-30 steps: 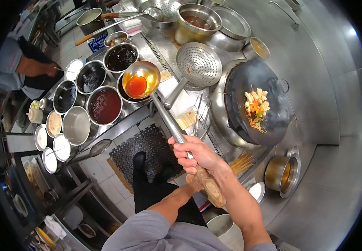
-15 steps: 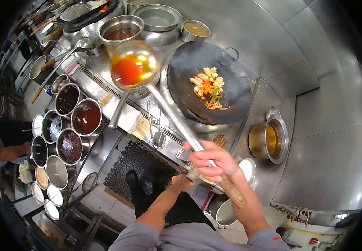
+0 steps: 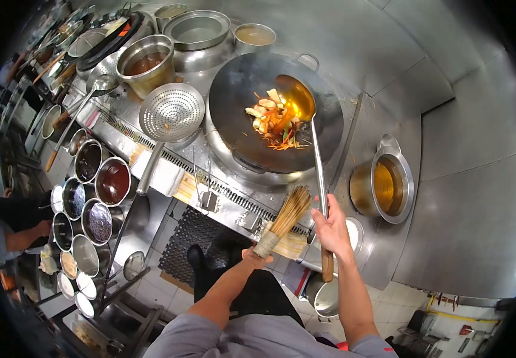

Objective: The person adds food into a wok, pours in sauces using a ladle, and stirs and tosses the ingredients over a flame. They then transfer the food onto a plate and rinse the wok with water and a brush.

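My right hand (image 3: pixel 333 230) is closed round the long handle of a metal ladle (image 3: pixel 317 155), near its wooden end. The ladle's bowl tilts inside the dark wok (image 3: pixel 231 89), and orange-brown liquid runs from it. Pale chunks and carrot-coloured strips of food (image 3: pixel 270 113) lie in the wok beneath it. My left hand (image 3: pixel 257 258) grips the wrapped butt of a bamboo wok brush (image 3: pixel 288 218), partly hidden behind it. The brush's bristles point up and away, towards the stove edge.
A perforated strainer (image 3: pixel 171 113) rests left of the wok. Behind it stands a pot of reddish-brown liquid (image 3: pixel 144 62). Several sauce containers (image 3: pixel 113 181) stand at left. A pot of yellow liquid (image 3: pixel 383 185) is at right. Another person's arm (image 3: pixel 28 235) shows at far left.
The ladle has swung from above the strainer into the wok, and its liquid is now pouring onto the food. My right hand has lowered. The bamboo brush shows more fully.
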`<state>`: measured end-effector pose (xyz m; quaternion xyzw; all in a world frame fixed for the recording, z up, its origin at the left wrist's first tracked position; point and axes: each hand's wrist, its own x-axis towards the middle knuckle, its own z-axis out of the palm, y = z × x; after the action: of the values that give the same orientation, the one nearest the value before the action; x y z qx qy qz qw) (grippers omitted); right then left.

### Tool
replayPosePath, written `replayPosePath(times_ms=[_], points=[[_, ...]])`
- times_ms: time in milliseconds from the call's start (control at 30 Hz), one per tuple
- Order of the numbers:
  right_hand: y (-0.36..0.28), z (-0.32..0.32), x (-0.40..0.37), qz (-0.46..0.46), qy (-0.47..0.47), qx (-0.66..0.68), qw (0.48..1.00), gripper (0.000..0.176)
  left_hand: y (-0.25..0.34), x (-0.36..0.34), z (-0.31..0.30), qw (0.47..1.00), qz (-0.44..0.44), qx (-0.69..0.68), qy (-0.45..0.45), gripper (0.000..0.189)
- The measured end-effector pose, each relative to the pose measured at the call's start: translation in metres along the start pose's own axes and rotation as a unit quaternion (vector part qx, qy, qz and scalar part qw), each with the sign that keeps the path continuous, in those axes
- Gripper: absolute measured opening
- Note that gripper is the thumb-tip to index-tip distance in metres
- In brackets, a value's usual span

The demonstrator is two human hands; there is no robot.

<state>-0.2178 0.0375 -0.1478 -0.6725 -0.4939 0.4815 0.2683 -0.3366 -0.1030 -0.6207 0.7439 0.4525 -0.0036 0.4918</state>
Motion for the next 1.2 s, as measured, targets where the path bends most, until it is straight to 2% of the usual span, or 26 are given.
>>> replayPosePath(times_ms=[33, 67, 100, 200, 267, 333, 367, 433, 467, 500, 533, 567, 600, 667, 700, 733, 800, 933, 1000, 1033, 1067, 1100, 1133, 1167, 1200], points=[[0.015, 0.000, 0.003, -0.053, 0.040, -0.027, 0.997, 0.025, 0.053, -0.032, -0.071, 0.986, -0.030, 0.121, -0.109, 0.045], [0.024, 0.000, 0.002, -0.106, 0.080, -0.054, 0.990, 0.025, 0.063, -0.040, -0.081, 0.985, -0.031, 0.126, -0.112, 0.045], [0.027, 0.001, -0.003, -0.074, 0.083, -0.042, 0.993, 0.026, 0.069, -0.043, -0.090, 0.980, -0.019, 0.159, -0.120, 0.047], [0.041, 0.005, -0.006, -0.072, 0.110, -0.094, 0.987, 0.025, 0.060, -0.040, -0.088, 0.970, -0.007, 0.207, -0.130, 0.051], [0.063, 0.007, 0.001, -0.070, 0.108, -0.116, 0.985, 0.023, 0.040, -0.033, -0.065, 0.967, -0.002, 0.219, -0.132, 0.051], [0.077, 0.009, 0.009, -0.020, 0.097, -0.127, 0.987, 0.021, 0.025, -0.033, -0.056, 0.972, 0.032, 0.221, -0.068, 0.051], [0.083, 0.010, 0.011, -0.081, 0.119, -0.131, 0.981, 0.023, 0.026, -0.031, -0.061, 0.971, 0.031, 0.227, -0.065, 0.051], [0.074, 0.005, 0.006, -0.087, 0.115, -0.119, 0.982, 0.028, 0.034, -0.039, -0.063, 0.978, -0.007, 0.204, -0.040, 0.050], [0.062, 0.003, -0.002, -0.087, 0.110, -0.109, 0.984, 0.034, 0.042, -0.040, -0.070, 0.978, -0.006, 0.203, -0.043, 0.050], [0.051, 0.002, -0.008, -0.082, 0.111, -0.110, 0.984, 0.034, 0.048, -0.037, -0.081, 0.978, -0.008, 0.183, -0.102, 0.051], [0.040, 0.001, -0.012, -0.063, 0.076, 0.020, 0.995, 0.040, 0.048, -0.031, -0.081, 0.973, -0.009, 0.164, -0.160, 0.052], [0.034, 0.000, -0.013, -0.046, 0.042, 0.151, 0.987, 0.047, 0.049, -0.028, -0.080, 0.967, -0.020, 0.192, -0.167, 0.052], [0.033, 0.000, -0.014, -0.051, 0.047, 0.149, 0.986, 0.047, 0.049, -0.029, -0.080, 0.967, -0.016, 0.196, -0.163, 0.052], [0.043, 0.002, -0.018, -0.016, 0.033, 0.149, 0.988, 0.050, 0.042, -0.030, -0.065, 0.970, 0.014, 0.241, 0.003, 0.050], [0.046, 0.003, -0.019, 0.008, 0.024, 0.148, 0.989, 0.051, 0.044, -0.030, -0.066, 0.981, -0.029, 0.189, -0.043, 0.047], [0.045, 0.003, -0.020, 0.014, 0.025, 0.144, 0.989, 0.051, 0.053, -0.035, -0.074, 0.981, -0.027, 0.183, -0.048, 0.047], [0.036, 0.001, -0.013, 0.001, 0.043, 0.141, 0.989, 0.052, 0.071, -0.041, -0.103, 0.977, -0.083, 0.106, -0.168, 0.049], [0.008, -0.004, -0.007, -0.009, 0.021, 0.188, 0.982, 0.052, 0.047, -0.034, -0.083, 0.978, -0.002, 0.167, -0.127, 0.048], [-0.005, 0.003, -0.007, -0.003, 0.043, 0.163, 0.986, 0.051, 0.047, -0.027, -0.080, 0.973, -0.074, 0.094, -0.197, 0.055], [-0.009, 0.007, -0.010, 0.002, 0.049, 0.150, 0.987, 0.050, 0.025, -0.009, -0.039, 0.977, -0.134, 0.015, -0.166, 0.062], [-0.014, 0.010, -0.011, 0.006, 0.055, 0.137, 0.989, 0.050, 0.022, -0.010, -0.038, 0.979, -0.125, 0.014, -0.163, 0.062], [-0.021, 0.017, -0.014, 0.016, 0.061, 0.151, 0.987, 0.053, 0.019, -0.014, -0.045, 0.967, -0.131, -0.164, -0.144, 0.056], [-0.025, 0.021, -0.015, 0.014, 0.067, 0.144, 0.987, 0.053, 0.021, -0.020, -0.052, 0.924, -0.133, -0.336, -0.127, 0.051], [-0.028, 0.025, -0.017, 0.037, 0.086, 0.126, 0.988, 0.053, 0.044, -0.027, -0.080, 0.986, -0.096, -0.020, -0.136, 0.053], [-0.031, 0.029, -0.018, 0.059, 0.103, 0.109, 0.987, 0.053, 0.047, -0.030, -0.081, 0.987, -0.089, -0.022, -0.135, 0.053]])
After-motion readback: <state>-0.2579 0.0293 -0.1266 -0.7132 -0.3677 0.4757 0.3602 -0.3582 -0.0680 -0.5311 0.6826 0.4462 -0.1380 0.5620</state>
